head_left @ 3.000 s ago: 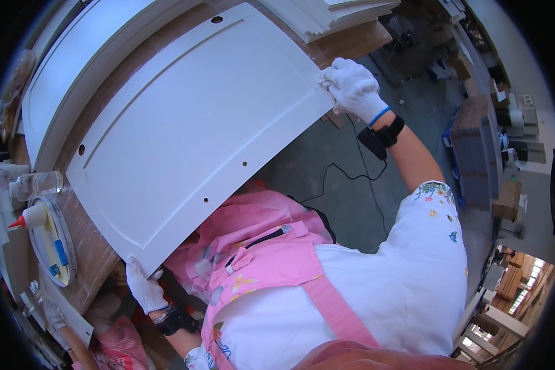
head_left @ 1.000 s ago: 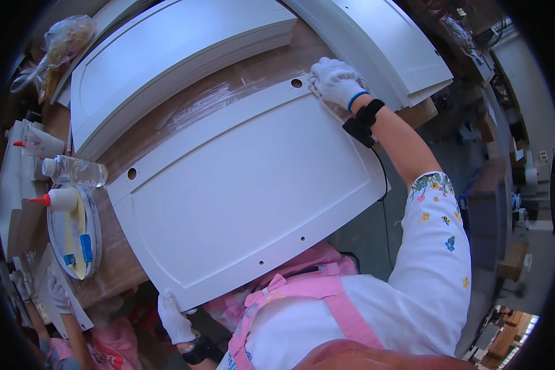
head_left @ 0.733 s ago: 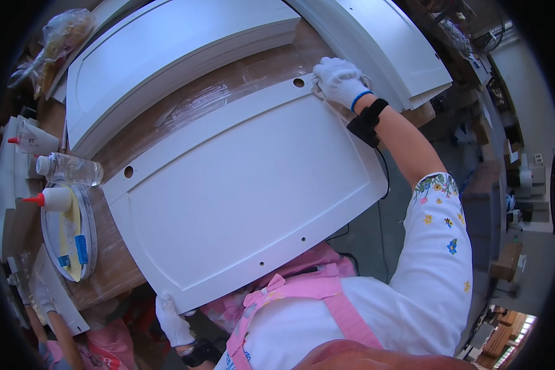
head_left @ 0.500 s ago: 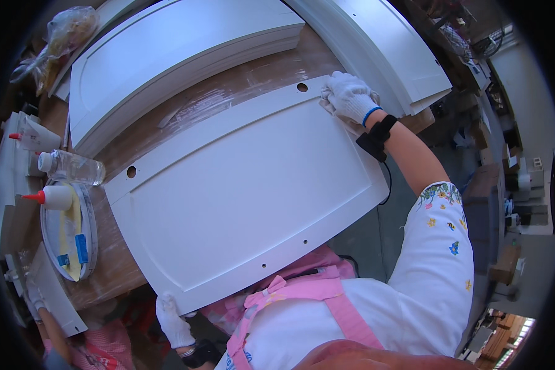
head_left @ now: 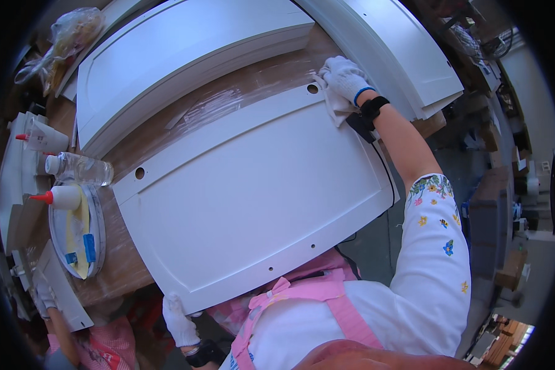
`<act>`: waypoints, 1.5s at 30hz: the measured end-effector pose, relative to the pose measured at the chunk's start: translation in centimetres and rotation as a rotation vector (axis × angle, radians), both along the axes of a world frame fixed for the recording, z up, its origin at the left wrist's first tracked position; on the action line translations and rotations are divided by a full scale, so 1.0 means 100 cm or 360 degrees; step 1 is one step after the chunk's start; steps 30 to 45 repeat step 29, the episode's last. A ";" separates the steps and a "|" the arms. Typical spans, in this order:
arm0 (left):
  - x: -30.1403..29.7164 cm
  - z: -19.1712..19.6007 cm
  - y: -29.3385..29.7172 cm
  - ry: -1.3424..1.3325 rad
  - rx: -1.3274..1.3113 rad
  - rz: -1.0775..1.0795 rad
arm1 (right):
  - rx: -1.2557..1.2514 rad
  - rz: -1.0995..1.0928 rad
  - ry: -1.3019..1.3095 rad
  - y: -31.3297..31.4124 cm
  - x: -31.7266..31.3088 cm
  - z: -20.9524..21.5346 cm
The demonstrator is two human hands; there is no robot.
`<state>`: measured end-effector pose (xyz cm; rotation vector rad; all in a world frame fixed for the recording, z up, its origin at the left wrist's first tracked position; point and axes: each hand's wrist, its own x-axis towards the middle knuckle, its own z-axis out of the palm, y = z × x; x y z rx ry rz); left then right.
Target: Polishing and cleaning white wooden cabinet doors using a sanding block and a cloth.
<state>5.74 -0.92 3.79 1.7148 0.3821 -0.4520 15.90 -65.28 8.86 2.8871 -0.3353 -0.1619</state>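
A white cabinet door panel (head_left: 253, 191) with a recessed middle lies in front of me, two large holes along its far edge and two small ones along its near edge. At its far right corner, my right hand (head_left: 345, 79) in a white knit glove is closed on a pale cloth (head_left: 335, 106), which rests against the panel's edge. My left hand (head_left: 179, 320), also gloved, grips the near left corner; its fingers partly disappear around the edge.
Stacked white panels (head_left: 191, 61) stand beyond, with more panels (head_left: 401, 49) at the far right. On the left are a clear bottle (head_left: 80, 168), a red-tipped glue bottle (head_left: 65, 197) and a round lid (head_left: 97, 246). A co-worker's gloved hand (head_left: 44, 295) touches another panel.
My right hand has shifted slightly along the far right corner, and more of the cloth shows over the panel. My left hand keeps its hold. The whole view has shifted slightly.
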 end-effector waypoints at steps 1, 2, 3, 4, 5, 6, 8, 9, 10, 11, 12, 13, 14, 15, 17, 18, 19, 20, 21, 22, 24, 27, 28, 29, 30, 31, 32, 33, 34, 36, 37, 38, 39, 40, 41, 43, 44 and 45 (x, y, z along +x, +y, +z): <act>0.001 0.000 0.000 0.0001 0.0003 0.0000 | 0.0003 0.0000 0.0001 -0.001 0.001 -0.003; 0.002 0.001 -0.001 0.0019 -0.0008 0.0012 | -0.0065 -0.0147 0.0060 -0.001 0.001 -0.006; 0.002 0.002 -0.002 0.0039 -0.0016 0.0026 | -0.0130 -0.0291 0.0122 0.006 0.001 -0.006; 0.002 0.003 -0.004 0.0041 -0.0017 0.0027 | -0.0131 -0.0290 0.0124 0.022 0.004 -0.006; 0.001 0.005 -0.005 0.0032 -0.0047 0.0052 | 0.0109 -0.0423 -0.0060 0.044 0.009 -0.009; -0.001 0.007 -0.005 0.0020 -0.0069 0.0076 | 0.0358 -0.0555 -0.0246 0.055 0.011 -0.011; -0.003 0.006 -0.004 0.0014 -0.0052 0.0090 | 0.0486 -0.0502 -0.0304 0.048 0.016 -0.014; -0.002 0.005 -0.001 0.0012 -0.0042 0.0089 | 0.0605 -0.0464 -0.0361 0.044 0.017 -0.015; -0.001 0.002 0.000 0.0003 -0.0041 0.0083 | 0.0606 -0.0468 -0.0370 0.036 0.015 -0.009; -0.001 -0.001 0.002 0.0009 -0.0037 0.0083 | 0.0587 -0.0540 -0.0290 0.024 0.010 0.000; -0.001 -0.004 0.002 0.0015 -0.0040 0.0082 | 0.0563 -0.0613 -0.0211 0.006 0.005 0.008; 0.002 -0.007 0.000 0.0009 -0.0065 0.0050 | 0.0711 -0.0710 -0.0438 -0.033 -0.004 -0.024; 0.000 -0.008 0.002 0.0014 -0.0063 0.0096 | 0.0721 -0.0696 -0.0436 -0.029 -0.003 -0.028; -0.002 -0.008 0.003 0.0017 -0.0064 0.0137 | 0.0676 -0.0793 -0.0486 -0.019 -0.010 -0.031; -0.003 -0.006 0.002 0.0018 -0.0043 0.0149 | 0.0661 -0.0868 -0.0524 -0.002 -0.041 -0.028; -0.003 -0.005 0.002 0.0016 -0.0021 0.0162 | 0.0700 -0.0835 -0.0515 0.003 -0.062 -0.023; -0.002 -0.005 0.002 0.0015 -0.0027 0.0146 | 0.0735 -0.0775 -0.0473 0.004 -0.081 -0.024; -0.002 -0.004 0.002 0.0014 -0.0037 0.0145 | 0.0754 -0.0781 -0.0448 0.009 -0.102 -0.024; -0.002 -0.004 0.003 0.0011 -0.0043 0.0147 | 0.0721 -0.0736 -0.0435 0.022 -0.125 -0.020; -0.002 -0.005 0.004 0.0005 -0.0045 0.0142 | 0.0689 -0.0683 -0.0423 0.030 -0.140 -0.016; -0.002 -0.008 0.008 0.0016 -0.0028 0.0147 | 0.0696 -0.0700 -0.0369 0.036 -0.150 -0.009; 0.000 -0.008 0.005 0.0033 0.0021 0.0137 | 0.0703 -0.0693 -0.0316 0.028 -0.136 -0.004; 0.000 -0.007 0.006 0.0017 0.0026 0.0140 | 0.0709 -0.0655 -0.0320 0.018 -0.116 -0.004; 0.001 -0.008 0.009 0.0047 0.0028 0.0107 | 0.0719 -0.0648 -0.0334 0.019 -0.116 -0.004; 0.001 -0.008 0.009 0.0047 0.0028 0.0107 | 0.0719 -0.0648 -0.0334 0.019 -0.116 -0.004; 0.001 -0.008 0.009 0.0047 0.0028 0.0107 | 0.0719 -0.0648 -0.0334 0.019 -0.116 -0.004; 0.001 -0.008 0.009 0.0047 0.0028 0.0107 | 0.0719 -0.0648 -0.0334 0.019 -0.116 -0.004; 0.001 -0.008 0.009 0.0047 0.0028 0.0107 | 0.0719 -0.0648 -0.0334 0.019 -0.116 -0.004; 0.001 -0.008 0.009 0.0047 0.0028 0.0107 | 0.0719 -0.0648 -0.0334 0.019 -0.116 -0.004; 0.001 -0.008 0.009 0.0047 0.0028 0.0107 | 0.0719 -0.0648 -0.0334 0.019 -0.116 -0.004; 0.001 -0.008 0.009 0.0047 0.0028 0.0107 | 0.0719 -0.0648 -0.0334 0.019 -0.116 -0.004; 0.001 -0.008 0.009 0.0047 0.0028 0.0107 | 0.0719 -0.0648 -0.0334 0.019 -0.116 -0.004; 0.001 -0.008 0.009 0.0047 0.0028 0.0107 | 0.0719 -0.0648 -0.0334 0.019 -0.116 -0.004; 0.001 -0.008 0.009 0.0047 0.0028 0.0107 | 0.0719 -0.0648 -0.0334 0.019 -0.116 -0.004; 0.001 -0.008 0.009 0.0047 0.0028 0.0107 | 0.0719 -0.0648 -0.0334 0.019 -0.116 -0.004; 0.001 -0.008 0.009 0.0047 0.0028 0.0107 | 0.0719 -0.0648 -0.0334 0.019 -0.116 -0.004; 0.001 -0.008 0.009 0.0047 0.0028 0.0107 | 0.0719 -0.0648 -0.0334 0.019 -0.116 -0.004; 0.001 -0.008 0.009 0.0047 0.0028 0.0107 | 0.0719 -0.0648 -0.0334 0.019 -0.116 -0.004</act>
